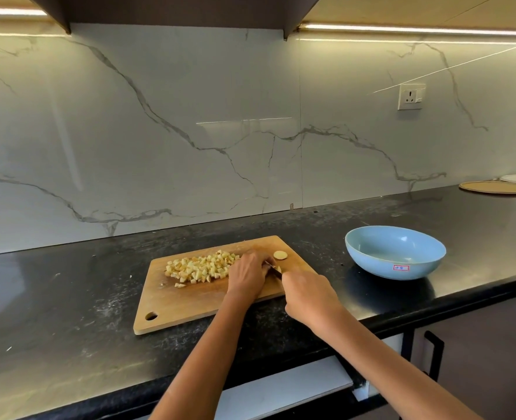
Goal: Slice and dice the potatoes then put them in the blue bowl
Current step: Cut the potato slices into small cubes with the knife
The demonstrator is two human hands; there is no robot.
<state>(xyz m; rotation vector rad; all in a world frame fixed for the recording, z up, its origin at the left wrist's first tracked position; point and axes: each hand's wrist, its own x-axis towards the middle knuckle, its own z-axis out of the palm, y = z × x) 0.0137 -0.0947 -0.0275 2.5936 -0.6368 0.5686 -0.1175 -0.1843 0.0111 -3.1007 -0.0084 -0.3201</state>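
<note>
Both forearms reach in from six o'clock toward the wooden cutting board (190, 301) on the dark worktop (53, 298). Nearest is the right hand (309, 294), curled round a knife handle that its own fingers hide; only a short dark stretch of the knife (275, 271) shows, angled toward eleven o'clock. Just beyond, at about ten o'clock from it, the left hand (247, 272) lies knuckles-up with its fingers bent down over a potato piece I cannot make out.

A heap of diced potato (200, 266) sits at nine o'clock of the left hand, and one round potato slice (280, 255) lies at one o'clock of it, near the board's far edge. The blue bowl (395, 252) stands at three o'clock, well apart from the board and holding no potato.

The likely hazard is the blade meeting the left fingertips: they sit right beside the edge on a small piece that could roll. Sweeping the heap later could also spill cubes onto the worktop before they reach the bowl.
</note>
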